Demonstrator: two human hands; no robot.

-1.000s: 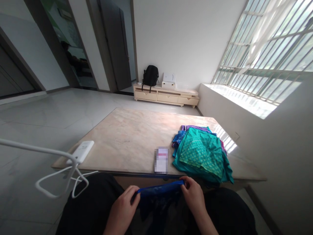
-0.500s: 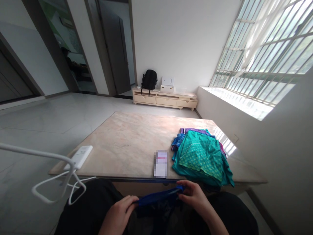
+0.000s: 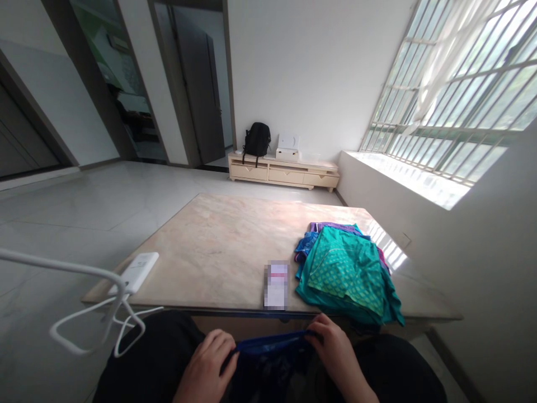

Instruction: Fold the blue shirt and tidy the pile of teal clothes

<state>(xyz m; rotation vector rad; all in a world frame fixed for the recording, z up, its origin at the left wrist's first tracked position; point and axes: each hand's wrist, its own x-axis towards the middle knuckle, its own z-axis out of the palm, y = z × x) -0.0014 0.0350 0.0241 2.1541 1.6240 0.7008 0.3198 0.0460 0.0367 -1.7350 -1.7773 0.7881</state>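
Two grips hold one blue cloth (image 3: 272,346), stretched between the hands just short of the near edge of the surface (image 3: 222,240). The left hand (image 3: 210,361), at nine o'clock of the cloth, has its grip pinched on one end, back turned up, fingers curled, thumb pointing inward. The right hand (image 3: 329,342), at three o'clock, pinches the other end between thumb and fingers, its forearm slanting in from about five o'clock. The cloth's lower part falls into shadow between two dark-clad knees (image 3: 155,350).

Taken from the cloth, one pixelated, phone-shaped item (image 3: 276,286) lies at twelve o'clock on the surface. One pile of clothes (image 3: 348,274) sits at two o'clock, teal on top, with purple, blue and pink edges showing; its pieces overlap too much to count. At ten o'clock lies one white block (image 3: 140,271), with white cable (image 3: 75,263) looping beside it.

Farther off at twelve, one low cabinet (image 3: 285,172) with three drawer fronts carries one black backpack (image 3: 257,139) and one white box (image 3: 287,148).
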